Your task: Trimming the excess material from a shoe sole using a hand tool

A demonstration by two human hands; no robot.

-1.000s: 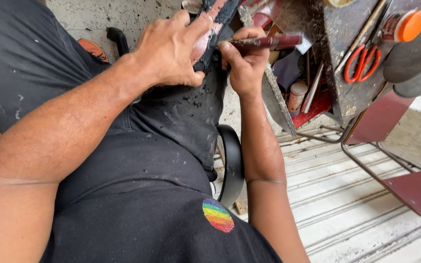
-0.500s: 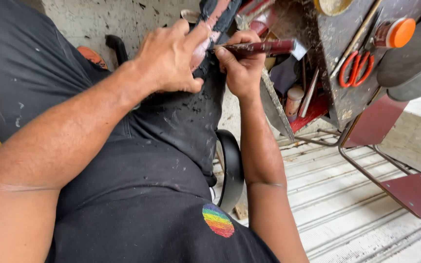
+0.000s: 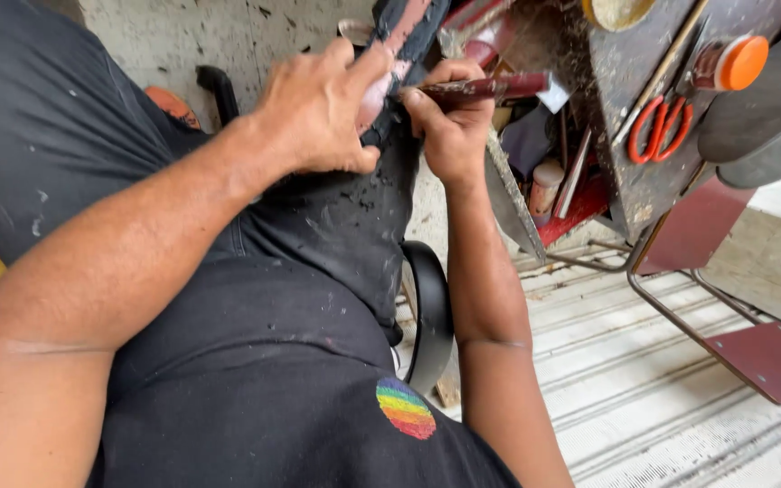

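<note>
cluttered workbench behind; left hand hides most of shoe.

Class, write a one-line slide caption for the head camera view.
Left hand steadies a dark shoe on the knee while the right hand holds a dark red tool against it.

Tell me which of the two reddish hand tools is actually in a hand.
The dark red-handled tool, gripped in the right hand beside the left hand. The orange-handled scissors lie untouched on the cluttered stand, away from both hands.
</note>
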